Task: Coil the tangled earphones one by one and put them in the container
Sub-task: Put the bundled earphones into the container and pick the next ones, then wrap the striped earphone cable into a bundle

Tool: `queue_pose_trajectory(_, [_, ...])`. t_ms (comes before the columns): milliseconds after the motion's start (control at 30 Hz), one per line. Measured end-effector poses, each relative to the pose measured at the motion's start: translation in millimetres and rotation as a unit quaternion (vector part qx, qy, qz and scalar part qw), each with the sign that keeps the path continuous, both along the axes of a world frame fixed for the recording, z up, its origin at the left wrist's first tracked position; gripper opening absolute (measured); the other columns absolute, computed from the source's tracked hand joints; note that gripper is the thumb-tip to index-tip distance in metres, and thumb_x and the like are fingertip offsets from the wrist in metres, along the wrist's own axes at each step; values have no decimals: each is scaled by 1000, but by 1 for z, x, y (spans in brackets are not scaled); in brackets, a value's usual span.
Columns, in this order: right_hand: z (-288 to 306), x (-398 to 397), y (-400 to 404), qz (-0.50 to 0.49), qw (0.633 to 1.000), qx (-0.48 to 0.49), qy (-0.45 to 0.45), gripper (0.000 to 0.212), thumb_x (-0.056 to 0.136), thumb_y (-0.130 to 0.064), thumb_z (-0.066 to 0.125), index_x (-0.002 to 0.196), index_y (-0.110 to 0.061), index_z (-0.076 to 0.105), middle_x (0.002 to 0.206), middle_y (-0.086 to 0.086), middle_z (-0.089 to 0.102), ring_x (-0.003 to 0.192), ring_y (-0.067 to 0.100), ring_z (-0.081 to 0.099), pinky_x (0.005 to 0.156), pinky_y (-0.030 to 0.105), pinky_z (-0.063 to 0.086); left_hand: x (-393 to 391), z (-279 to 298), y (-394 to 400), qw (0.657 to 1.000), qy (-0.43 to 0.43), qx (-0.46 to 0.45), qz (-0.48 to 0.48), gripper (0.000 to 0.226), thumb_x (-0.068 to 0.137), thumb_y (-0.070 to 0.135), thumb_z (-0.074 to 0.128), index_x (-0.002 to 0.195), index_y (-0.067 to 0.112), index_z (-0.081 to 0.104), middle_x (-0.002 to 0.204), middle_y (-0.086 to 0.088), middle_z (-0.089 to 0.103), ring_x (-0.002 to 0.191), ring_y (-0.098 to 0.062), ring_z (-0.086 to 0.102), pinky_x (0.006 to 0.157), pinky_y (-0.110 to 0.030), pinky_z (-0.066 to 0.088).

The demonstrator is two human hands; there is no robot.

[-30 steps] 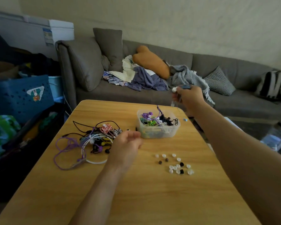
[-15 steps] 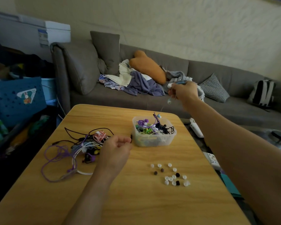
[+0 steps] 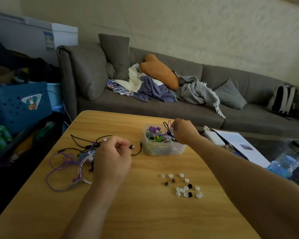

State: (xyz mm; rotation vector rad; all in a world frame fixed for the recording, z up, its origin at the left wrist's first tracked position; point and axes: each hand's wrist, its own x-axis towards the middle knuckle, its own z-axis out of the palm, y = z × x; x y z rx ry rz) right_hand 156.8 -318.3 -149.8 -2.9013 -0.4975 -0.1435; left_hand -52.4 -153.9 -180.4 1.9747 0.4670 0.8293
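Table: a wooden table [image 3: 145, 213] stands in front of a grey sofa [image 3: 179, 107] strewn with clothes and cushions.
Container: a clear plastic container [image 3: 164, 149] sits on the far half of the table, already stuffed with coiled earphones in purple, green and black.
Right hand: the right hand [image 3: 185, 131] hangs over the container's right side, knuckles up, fingers curled down into the cords; a dark loop of cable pokes up just beside the fingertips. It seems to pinch that cord, though the contact itself is hidden behind the fingers.
Left hand: the left hand [image 3: 112, 157] hovers low over the table, left of the container, fingers curled in a loose fist. I cannot tell whether it holds a wire.
Tangled earphones: the tangled pile [image 3: 76, 157] of purple, white and black cables lies on the table, partly under and to the left of the left hand; one black cable [image 3: 138, 150] curves out between that hand and the container.
Ear tips: a scatter of white and dark ear tips [image 3: 181, 186] lies nearer the viewer, well apart from both hands.
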Motion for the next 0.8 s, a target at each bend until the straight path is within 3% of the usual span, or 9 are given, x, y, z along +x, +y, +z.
queue_pose_trajectory(100, [2,-14,9,33,999,35,15,56,82,-10,64,137,-14,51,134,7,56,121,27,53,86,27,43,-1,2,10,998,-25,9,48,12,92,10,58,89,19,65,81,5,63,69,-6,59,51,-15,40])
queue_pose_trajectory(233, [-9,-27,6,14,991,131,-16,48,87,-13,61,134,-11,54,133,8,57,113,22,57,79,21,38,1,-5,27,996,5,49,72,12,89,9,59,91,19,64,93,2,61,82,-11,58,58,-20,45])
queue_pose_trajectory(333, [-25,-26,3,-27,972,227,-45,24,95,-18,57,116,-6,63,115,10,63,91,18,59,73,24,41,3,-11,36,983,47,155,85,24,80,1,63,95,20,64,101,0,58,104,-24,48,84,-39,45])
queue_pose_trajectory(433, [-23,-18,5,-68,955,288,26,21,95,-14,48,81,-4,60,72,9,57,60,20,48,53,25,34,3,-17,43,965,138,207,83,33,79,9,66,109,22,61,115,-2,56,119,-28,41,103,-42,33])
queue_pose_trajectory(500, [-17,-14,3,-97,937,327,75,24,89,-11,46,65,-7,49,61,12,45,58,26,40,53,28,32,4,-22,45,961,171,209,59,40,83,17,67,121,25,57,125,-2,53,126,-27,37,109,-43,30])
queue_pose_trajectory(533, [-15,-11,0,-115,929,344,74,24,86,-9,48,63,-5,52,61,16,48,59,29,45,54,31,37,5,-25,45,959,177,214,49,43,84,22,67,125,27,56,130,-2,51,128,-27,35,110,-43,29])
queue_pose_trajectory(600, [-14,-14,-4,-133,926,351,37,15,85,-3,56,79,3,68,81,22,67,79,39,60,64,36,48,7,-28,45,953,171,247,34,47,85,30,68,130,29,55,137,-1,49,131,-27,33,112,-45,27])
queue_pose_trajectory(667, [-17,-21,-9,-147,926,347,2,22,87,-4,61,107,-1,69,106,14,69,97,28,61,78,29,45,10,-30,43,949,161,272,17,46,88,35,65,133,30,55,143,2,45,136,-27,28,115,-46,22])
queue_pose_trajectory(800, [-27,-21,-20,-161,895,416,-12,21,88,-8,58,108,-9,66,106,7,67,91,18,59,78,30,48,20,-38,42,945,169,279,8,36,88,39,66,122,29,63,137,8,52,137,-22,28,114,-44,17])
